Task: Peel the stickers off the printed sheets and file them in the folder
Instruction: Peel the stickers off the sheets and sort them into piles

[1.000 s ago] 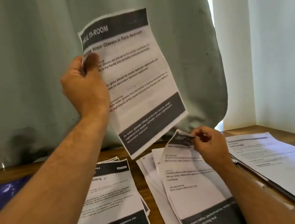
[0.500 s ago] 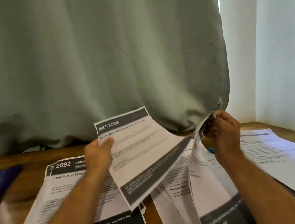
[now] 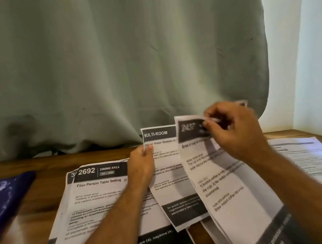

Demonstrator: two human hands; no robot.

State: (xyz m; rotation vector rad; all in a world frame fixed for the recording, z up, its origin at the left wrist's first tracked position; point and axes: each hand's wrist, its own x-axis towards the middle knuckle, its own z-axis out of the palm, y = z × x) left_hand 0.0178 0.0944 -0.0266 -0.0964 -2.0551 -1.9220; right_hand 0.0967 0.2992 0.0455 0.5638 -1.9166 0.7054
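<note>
Head view is showing us several printed sheets spread over a wooden table (image 3: 44, 195) in the lower half of the frame. We are seeing white pages with dark header and footer bands. Lying flat at lower left is the "2692 Dining Area" sheet (image 3: 95, 191), titled "Four-Person Table Setting", with another page peeking out beneath it. Raised at centre is the "MULTI-ROOM" sheet (image 3: 166, 173), and overlapping its right edge is the "2437" sheet (image 3: 218, 177) about brewing coffee (its print is blurring, so we are reading little more). A further stack of sheets (image 3: 309, 163) is lying at the right edge, and a dark blue folder (image 3: 2, 200) is sitting at the left edge, well apart from the raised pages.

Our left hand (image 3: 141, 166) is gripping the "MULTI-ROOM" sheet by its left margin, thumb on the front and fingers curled behind. Our right hand (image 3: 235, 131) is curling over the top of the "2437" sheet, thumb and forefinger pinching something pale and thin at the dark header; we cannot tell whether that is a sticker or the paper's edge. A pale green curtain (image 3: 121, 62) is hanging behind the table.
</note>
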